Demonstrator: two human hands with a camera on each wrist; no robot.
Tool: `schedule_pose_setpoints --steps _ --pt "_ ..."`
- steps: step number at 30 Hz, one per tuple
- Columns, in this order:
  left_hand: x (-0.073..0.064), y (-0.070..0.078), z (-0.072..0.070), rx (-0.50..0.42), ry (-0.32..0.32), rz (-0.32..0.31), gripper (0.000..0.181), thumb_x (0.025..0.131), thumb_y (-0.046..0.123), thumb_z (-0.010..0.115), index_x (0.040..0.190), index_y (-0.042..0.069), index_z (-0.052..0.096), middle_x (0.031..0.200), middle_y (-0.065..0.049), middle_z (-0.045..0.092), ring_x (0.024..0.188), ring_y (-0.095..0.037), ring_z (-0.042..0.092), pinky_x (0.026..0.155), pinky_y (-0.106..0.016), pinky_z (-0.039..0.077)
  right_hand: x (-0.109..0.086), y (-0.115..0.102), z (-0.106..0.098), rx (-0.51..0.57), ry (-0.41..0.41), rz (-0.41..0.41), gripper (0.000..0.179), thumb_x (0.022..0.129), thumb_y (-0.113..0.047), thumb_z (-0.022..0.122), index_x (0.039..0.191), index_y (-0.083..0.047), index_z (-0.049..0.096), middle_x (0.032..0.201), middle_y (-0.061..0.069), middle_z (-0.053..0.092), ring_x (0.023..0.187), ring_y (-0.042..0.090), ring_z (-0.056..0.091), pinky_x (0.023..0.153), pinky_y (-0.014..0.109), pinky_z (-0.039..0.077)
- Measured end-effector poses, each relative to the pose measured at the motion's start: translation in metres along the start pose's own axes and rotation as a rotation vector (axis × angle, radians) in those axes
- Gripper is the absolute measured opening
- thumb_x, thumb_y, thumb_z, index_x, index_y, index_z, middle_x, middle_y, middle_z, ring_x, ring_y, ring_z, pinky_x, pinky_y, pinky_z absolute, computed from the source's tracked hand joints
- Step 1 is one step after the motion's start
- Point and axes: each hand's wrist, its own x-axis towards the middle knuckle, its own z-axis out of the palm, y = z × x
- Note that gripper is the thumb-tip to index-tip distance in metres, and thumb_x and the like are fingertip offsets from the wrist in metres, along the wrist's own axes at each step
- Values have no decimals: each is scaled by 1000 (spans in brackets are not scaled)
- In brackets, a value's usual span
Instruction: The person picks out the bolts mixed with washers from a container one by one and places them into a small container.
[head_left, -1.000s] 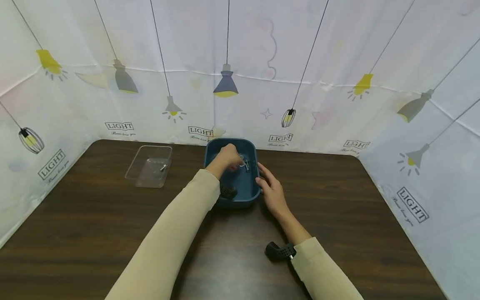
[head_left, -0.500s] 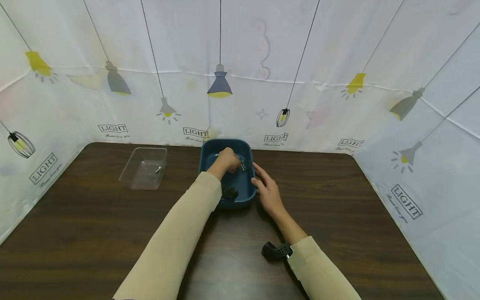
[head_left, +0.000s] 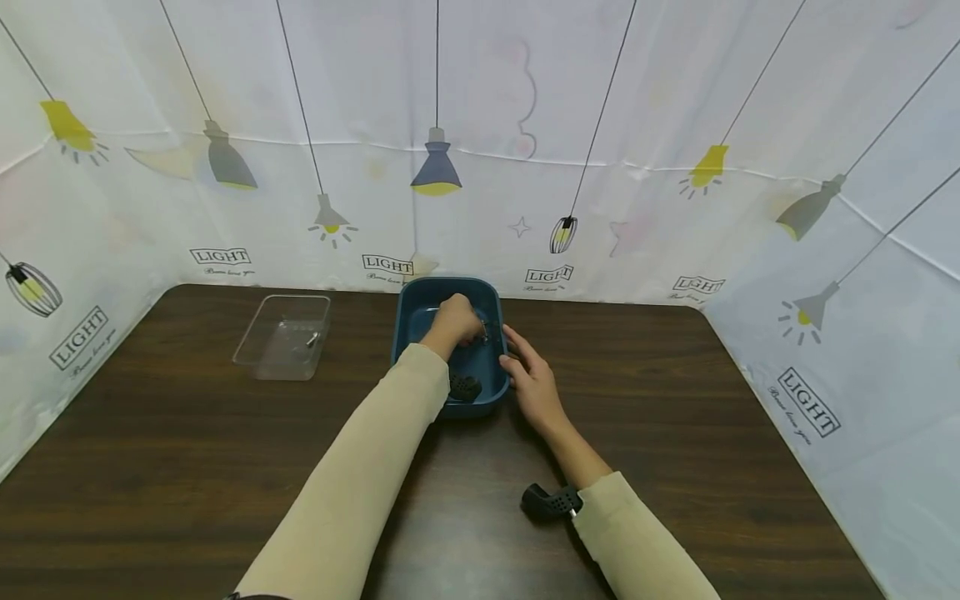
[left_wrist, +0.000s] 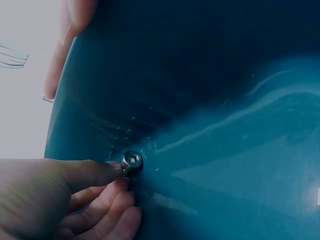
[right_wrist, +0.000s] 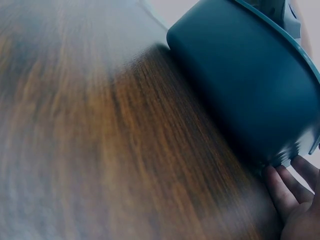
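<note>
My left hand point(head_left: 456, 320) reaches into a dark blue plastic bin point(head_left: 491, 387). Its thumb and fingers pinch a small shiny metal bolt point(left_wrist: 132, 160) whose round head has a hexagonal recess, near the bin's inner wall. In the head view the bolt is mostly covered by the hand. My right hand point(head_left: 535, 392) rests on the outside of the bin's right wall, fingers extended and thumb apart. In the right wrist view, the fingertips of the right hand point(right_wrist: 295, 195) touch the bin's outer surface.
A clear plastic box point(head_left: 270, 362) stands left of the bin, with a small metal piece point(head_left: 312, 339) inside. The brown wood-grain table point(head_left: 150, 433) meets a white printed curtain point(head_left: 495, 100) at the back. A black wrist camera point(head_left: 549, 503) sits on the right wrist.
The left fingers have shifted slightly right in the bin, over the metal pieces that showed beside them earlier. The right hand stays against the bin. The head view has turned a little.
</note>
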Motion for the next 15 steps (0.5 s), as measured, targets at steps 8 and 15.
schedule_pose_setpoints --steps 8,15 --pt "-7 3 -1 0 4 6 12 88 8 74 95 -2 72 90 -16 75 80 -27 76 69 -32 60 0 2 0 1 8 -15 49 107 -21 47 155 -26 42 153 15 50 125 35 63 93 50 57" --pt "-11 4 -9 10 -82 4 16 88 7 75 100 -4 72 89 -14 72 85 -28 75 78 -37 62 0 -5 -1 30 -19 7 50 107 -16 46 156 -20 39 155 19 47 128 39 59 95 55 55"
